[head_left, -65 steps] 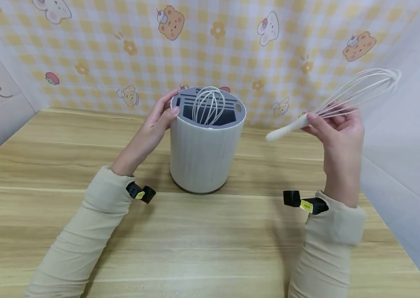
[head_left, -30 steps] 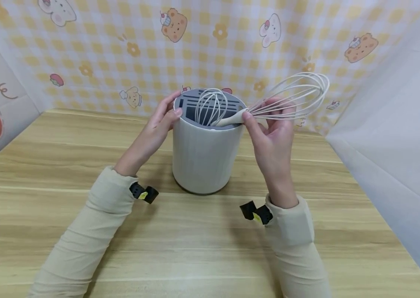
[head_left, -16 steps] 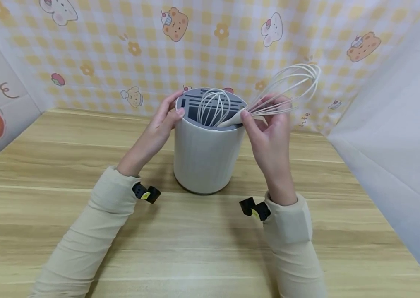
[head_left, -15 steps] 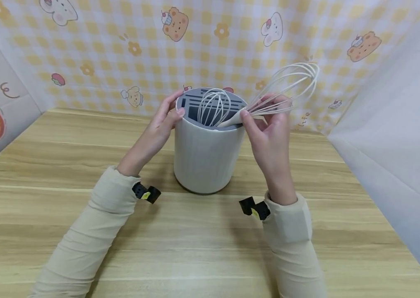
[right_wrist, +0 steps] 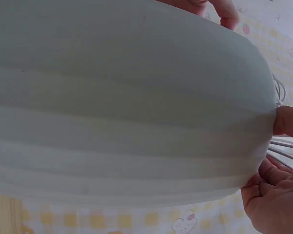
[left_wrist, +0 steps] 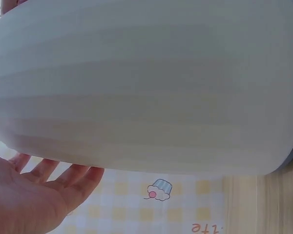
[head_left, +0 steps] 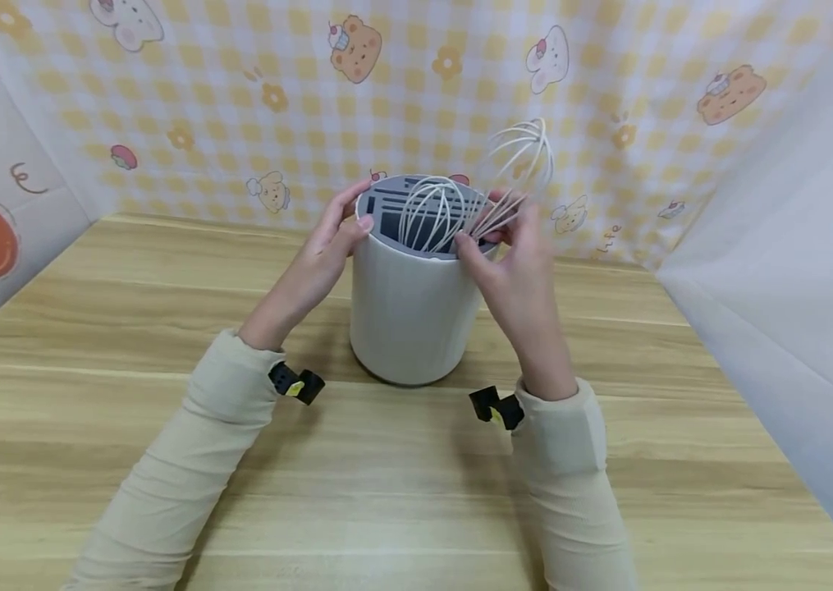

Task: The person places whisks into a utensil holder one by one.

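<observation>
A round, pale utensil holder [head_left: 413, 320] with a grey slotted top [head_left: 391, 199] stands on the wooden table. My left hand [head_left: 327, 238] grips its left rim, thumb in front and fingers behind; in the left wrist view those fingers [left_wrist: 78, 180] lie along the wall. One whisk [head_left: 427, 212] stands in the large front compartment, wires up. My right hand [head_left: 508, 263] pinches a second cream whisk [head_left: 527, 148] just under its wires, at the right of the opening. That whisk tilts up and right, its handle hidden inside the holder and behind the hand.
Behind the holder hangs a yellow checked cloth [head_left: 224, 123] with cartoon prints. White walls [head_left: 778, 246] close in at both sides. The wooden table [head_left: 357, 484] extends in front, under both forearms.
My right hand has brought the second whisk left from beside the holder and lowered its handle into the opening, turning it more upright. The left hand has kept its grip on the rim.
</observation>
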`<act>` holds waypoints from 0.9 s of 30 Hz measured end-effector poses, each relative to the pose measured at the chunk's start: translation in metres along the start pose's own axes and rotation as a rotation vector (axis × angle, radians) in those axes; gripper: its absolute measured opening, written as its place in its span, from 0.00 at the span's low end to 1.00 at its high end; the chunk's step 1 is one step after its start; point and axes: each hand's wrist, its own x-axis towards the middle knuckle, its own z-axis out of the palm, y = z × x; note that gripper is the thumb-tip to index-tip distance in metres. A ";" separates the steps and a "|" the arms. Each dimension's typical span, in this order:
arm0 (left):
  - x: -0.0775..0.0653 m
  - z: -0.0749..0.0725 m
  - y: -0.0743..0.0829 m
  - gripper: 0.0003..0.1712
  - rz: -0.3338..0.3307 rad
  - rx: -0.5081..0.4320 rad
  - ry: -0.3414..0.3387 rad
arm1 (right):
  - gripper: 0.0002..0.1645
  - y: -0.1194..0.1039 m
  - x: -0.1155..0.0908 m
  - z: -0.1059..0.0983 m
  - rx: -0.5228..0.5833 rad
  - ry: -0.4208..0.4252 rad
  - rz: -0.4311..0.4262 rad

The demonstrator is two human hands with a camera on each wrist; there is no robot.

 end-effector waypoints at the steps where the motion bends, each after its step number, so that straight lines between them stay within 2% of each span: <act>1: 0.000 0.000 0.000 0.31 0.000 0.002 0.000 | 0.29 -0.001 0.000 -0.001 0.004 -0.006 0.014; 6: 0.000 0.001 0.001 0.31 -0.004 0.006 0.004 | 0.34 -0.004 0.001 0.000 0.034 -0.027 0.043; 15: 0.001 0.002 0.001 0.31 0.017 -0.001 0.004 | 0.43 -0.008 0.003 0.007 -0.007 0.004 0.059; 21: 0.001 0.003 0.001 0.31 0.021 -0.007 0.003 | 0.52 -0.010 0.001 0.007 -0.118 0.010 0.027; 24: 0.001 0.004 0.001 0.31 0.021 -0.009 0.005 | 0.54 -0.011 0.001 0.009 -0.173 0.020 0.008; 27: 0.001 0.003 0.001 0.31 0.023 -0.008 0.008 | 0.52 -0.010 0.000 0.009 -0.180 0.024 0.002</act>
